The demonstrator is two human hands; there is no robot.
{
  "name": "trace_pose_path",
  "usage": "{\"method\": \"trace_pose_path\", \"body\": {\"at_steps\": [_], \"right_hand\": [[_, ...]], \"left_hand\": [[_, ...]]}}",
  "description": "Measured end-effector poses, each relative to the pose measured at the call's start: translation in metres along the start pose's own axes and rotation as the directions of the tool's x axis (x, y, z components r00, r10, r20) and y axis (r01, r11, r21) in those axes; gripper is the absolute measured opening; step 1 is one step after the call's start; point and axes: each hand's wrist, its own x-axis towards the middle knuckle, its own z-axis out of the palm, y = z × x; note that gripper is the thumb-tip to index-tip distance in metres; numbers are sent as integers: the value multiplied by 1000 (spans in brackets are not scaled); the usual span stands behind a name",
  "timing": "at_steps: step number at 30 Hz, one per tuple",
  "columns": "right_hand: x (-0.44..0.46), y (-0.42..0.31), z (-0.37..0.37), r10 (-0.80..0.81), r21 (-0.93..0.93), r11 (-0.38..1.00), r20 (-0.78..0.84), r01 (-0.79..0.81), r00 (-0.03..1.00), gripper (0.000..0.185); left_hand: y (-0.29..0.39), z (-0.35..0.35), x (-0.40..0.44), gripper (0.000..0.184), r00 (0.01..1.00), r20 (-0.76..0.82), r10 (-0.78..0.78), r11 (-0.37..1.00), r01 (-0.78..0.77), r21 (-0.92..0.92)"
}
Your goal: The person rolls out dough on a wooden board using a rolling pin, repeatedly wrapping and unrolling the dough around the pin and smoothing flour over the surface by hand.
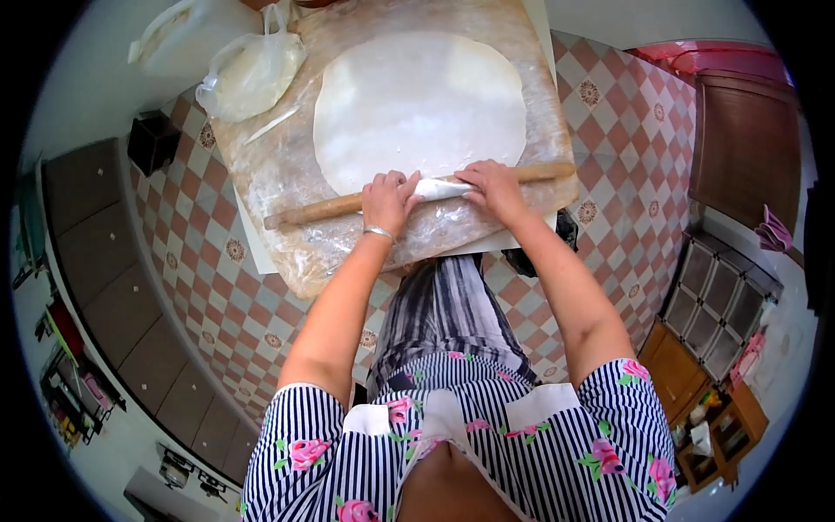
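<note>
1. Evidently curls left hand [387, 202] over pin [317, 211], fingers close together, thumb reaching in toward mid-pin.
2. Likewise curls right hand [494, 191] over pin, fingers narrow and bent; cannot tell how far either set of fingertips goes beneath.
3. Between both sets of fingers, has a white roll [441, 189] on the pin, touched from either side; cannot tell whether joined to the sheet beyond.
4. Just past the fingers, has dough [417, 104], a broad, thin, rounded sheet, lying flat on board [270, 170].
5. Has pin ends sticking out left of the left fingers and right of the right ones, right end slightly farther from the body.
6. Well beyond the left fingers, has strip [271, 126], bag [257, 78] and, farther off, tub [196, 39].
7. Just behind the left fingers, wears bracelet [379, 231].
</note>
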Motion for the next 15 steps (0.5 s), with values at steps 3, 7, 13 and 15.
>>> {"method": "trace_pose_path", "body": {"at_steps": [3, 7, 13, 15], "right_hand": [[-12, -28, 41, 174, -208, 962, -34, -177, 984, 53], [52, -64, 52, 429, -299, 842, -135, -449, 893, 61], [104, -50, 52, 332, -240, 891, -233, -385, 914, 66], [61, -64, 59, 387, -242, 879, -139, -411, 911, 67]], "left_hand": [[11, 8, -6, 45, 990, 36, -139, 988, 141, -61], [18, 27, 24, 48, 954, -219, -206, 963, 237, 130], [20, 14, 68, 56, 941, -153, -303, 949, 312, 35], [36, 24, 21, 56, 948, -8, -319, 946, 319, 59]]}}
